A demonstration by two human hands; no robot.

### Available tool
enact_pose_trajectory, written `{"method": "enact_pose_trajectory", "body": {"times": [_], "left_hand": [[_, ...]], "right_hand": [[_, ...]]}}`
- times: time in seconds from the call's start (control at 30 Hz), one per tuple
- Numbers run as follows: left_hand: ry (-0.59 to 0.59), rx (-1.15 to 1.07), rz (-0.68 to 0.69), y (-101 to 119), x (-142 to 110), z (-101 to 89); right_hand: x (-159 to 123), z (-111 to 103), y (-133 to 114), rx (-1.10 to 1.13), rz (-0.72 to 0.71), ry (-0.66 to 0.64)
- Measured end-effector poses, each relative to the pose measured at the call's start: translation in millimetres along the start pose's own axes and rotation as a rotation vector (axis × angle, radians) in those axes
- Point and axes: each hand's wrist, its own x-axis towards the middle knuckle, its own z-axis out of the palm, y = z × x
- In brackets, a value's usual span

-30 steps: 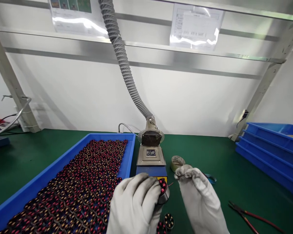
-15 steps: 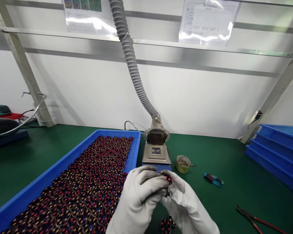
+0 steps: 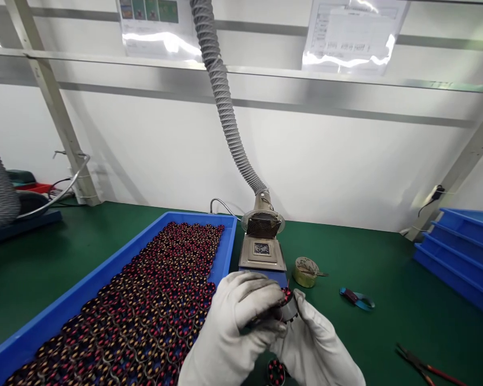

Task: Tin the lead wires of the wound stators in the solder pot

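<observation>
In front of the small metal machine, a motor stator (image 3: 288, 309) with a grey ring side and red windings is held between my gloved hands. My left hand (image 3: 241, 321) has its fingers curled over the stator's left side. Against the stator's right edge press the fingers of my right hand (image 3: 316, 343), partly hidden behind it. Both white gloves are smudged dark at the fingertips. Another stator (image 3: 276, 371) lies on the green table just below my hands, partly covered by the right glove.
A long blue tray (image 3: 229, 241) at left is packed with rows of stators. Ahead stands a solder pot (image 3: 262, 252) under a ribbed exhaust hose (image 3: 225, 107). To the right are a round tin (image 3: 305, 272), a blue strap (image 3: 358, 299), pliers (image 3: 421, 367) and stacked blue trays (image 3: 459, 257).
The held stator has come into clearer sight, its grey side now showing. My right fingers have shifted to its right edge. The whole view has slid slightly, moving the scene rightward.
</observation>
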Motion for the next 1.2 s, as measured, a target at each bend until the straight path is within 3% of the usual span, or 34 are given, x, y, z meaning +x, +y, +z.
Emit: {"method": "enact_pose_trajectory", "body": {"times": [0.07,0.2,0.27,0.37,0.4,0.57,0.67,0.73,0.83,0.87,0.93,1.0,1.1,1.17,1.2], "left_hand": [[0.081,-0.087,-0.052,0,-2,1.2],[0.291,-0.362,-0.503,4,-6,-5.1],[0.286,-0.426,-0.64,5,-6,-10.0],[0.112,-0.462,-0.647,8,-1,-10.2],[0.102,-0.497,-0.651,9,0,-7.6],[0.358,-0.779,-0.772,14,-3,10.0],[0.494,-0.923,-0.818,13,-7,8.8],[0.422,-0.931,-0.856,13,-6,4.1],[0.116,-0.762,-0.793,15,1,-0.6],[0.078,-0.69,-0.737,16,3,-0.9],[0.121,-0.53,-0.636,18,5,-1.2],[0.189,-0.398,-0.603,16,3,-3.3],[0.322,-0.327,-0.721,9,-2,-11.2],[0.316,-0.44,-0.849,7,-3,-15.4],[0.252,-0.555,-0.89,7,-3,-15.5]], "right_hand": [[-1,2,1,-0.044,0.015,-0.015],[-8,3,0,-0.11,0.08,-0.052],[-11,2,-1,-0.09,0.077,-0.054],[-11,0,0,-0.071,0.032,-0.044],[-9,-1,0,-0.086,0.021,-0.024],[-1,-10,4,-0.215,0.024,0.021],[0,-12,4,-0.2,0.038,0.006],[-3,-8,5,-0.172,0.017,0.022],[-7,2,6,-0.178,-0.023,0.05],[-7,3,7,-0.204,-0.034,0.067],[-7,3,8,-0.274,-0.069,0.123],[-5,-3,10,-0.389,-0.167,0.183],[-6,-12,15,-0.628,-0.434,0.279],[-8,-15,21,-0.803,-0.659,0.305],[-10,-15,25,-0.904,-0.779,0.298]]}}
